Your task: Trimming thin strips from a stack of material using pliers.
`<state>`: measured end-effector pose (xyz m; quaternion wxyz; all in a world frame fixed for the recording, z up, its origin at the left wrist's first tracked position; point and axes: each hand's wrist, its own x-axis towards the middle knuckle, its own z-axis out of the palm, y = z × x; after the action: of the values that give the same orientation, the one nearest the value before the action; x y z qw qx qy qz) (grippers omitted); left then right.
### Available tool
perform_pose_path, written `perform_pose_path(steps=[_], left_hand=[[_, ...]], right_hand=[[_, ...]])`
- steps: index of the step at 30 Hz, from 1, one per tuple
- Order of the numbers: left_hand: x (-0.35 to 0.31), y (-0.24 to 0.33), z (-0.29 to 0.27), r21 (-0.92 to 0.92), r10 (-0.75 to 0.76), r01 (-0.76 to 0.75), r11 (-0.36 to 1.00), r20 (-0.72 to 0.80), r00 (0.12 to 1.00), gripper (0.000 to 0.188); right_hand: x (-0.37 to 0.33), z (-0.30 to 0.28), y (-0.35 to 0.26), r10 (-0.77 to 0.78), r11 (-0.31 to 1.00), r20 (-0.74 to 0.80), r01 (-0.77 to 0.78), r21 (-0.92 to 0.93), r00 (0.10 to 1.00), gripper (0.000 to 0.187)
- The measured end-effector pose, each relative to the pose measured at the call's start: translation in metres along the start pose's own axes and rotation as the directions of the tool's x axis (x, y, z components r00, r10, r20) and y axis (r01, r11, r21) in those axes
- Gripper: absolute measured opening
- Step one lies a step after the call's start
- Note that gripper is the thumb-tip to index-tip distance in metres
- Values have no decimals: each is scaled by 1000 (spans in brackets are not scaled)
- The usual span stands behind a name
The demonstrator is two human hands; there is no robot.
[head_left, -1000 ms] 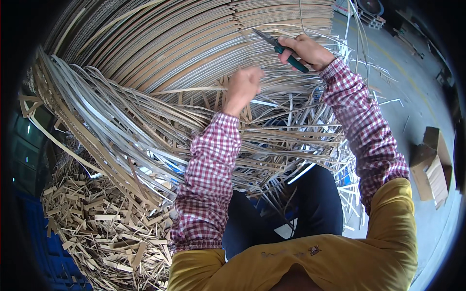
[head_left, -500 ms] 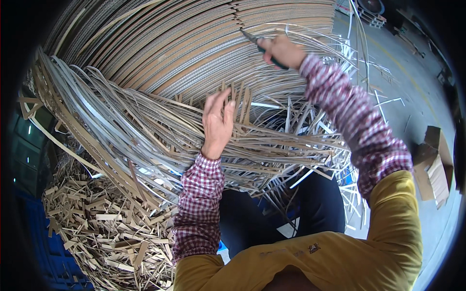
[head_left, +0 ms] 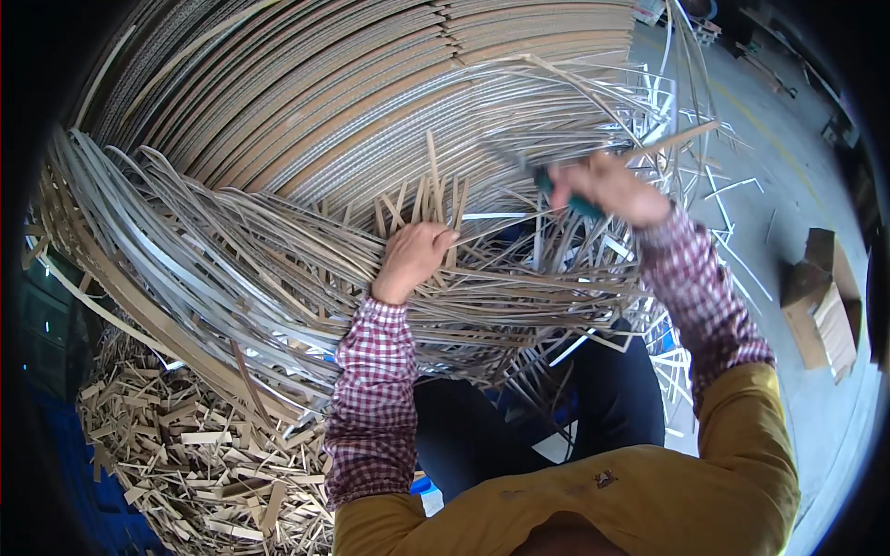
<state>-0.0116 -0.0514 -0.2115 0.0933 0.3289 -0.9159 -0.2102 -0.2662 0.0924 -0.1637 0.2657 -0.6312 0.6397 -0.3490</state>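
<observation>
Head view: the stack of corrugated cardboard sheets (head_left: 371, 83) fills the upper centre of the frame, and its near edge looks already partly trimmed, judging by the long thin cardboard strips (head_left: 278, 278) that hang from it across the middle and the heap of short offcuts (head_left: 185, 454) at the lower left; strips at centre frame remain attached, so I judge the trimming well along but unfinished; the left hand (head_left: 413, 259), at centre, has its grip closed around a bunch of upright strip ends; the right hand (head_left: 607, 185), upper right and blurred, has its grip wrapped on a green-handled cutting tool (head_left: 556, 190); the strips look pale, narrow, springy and tangled; a small cardboard box (head_left: 820, 306) sits on the floor at the right edge.
</observation>
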Motion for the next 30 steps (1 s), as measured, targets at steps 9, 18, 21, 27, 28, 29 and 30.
perform_pose_path(steps=[9,18,21,27,28,29,30], left_hand=[[-5,-12,7,-93,216,-282,955,-435,874,29],[4,30,-5,39,334,-410,911,-652,680,35],[8,22,1,3,286,-377,926,-658,697,35],[7,17,-3,-6,264,-367,930,-685,679,35],[5,28,-5,-50,235,-370,928,-693,681,33],[7,36,-9,-41,246,-377,925,-694,677,33],[6,45,-10,101,362,-425,899,-718,594,33]], right_hand=[[68,9,-21,84,938,-249,7,346,965,49],[41,15,3,13,994,-225,12,107,974,50],[72,-6,-9,84,990,-258,-51,132,962,50],[88,16,-23,109,955,-280,-22,297,954,52],[88,25,-15,92,948,-324,17,318,942,53],[93,31,-9,62,940,-377,72,333,924,54],[93,38,-1,7,957,-458,126,259,889,55]])
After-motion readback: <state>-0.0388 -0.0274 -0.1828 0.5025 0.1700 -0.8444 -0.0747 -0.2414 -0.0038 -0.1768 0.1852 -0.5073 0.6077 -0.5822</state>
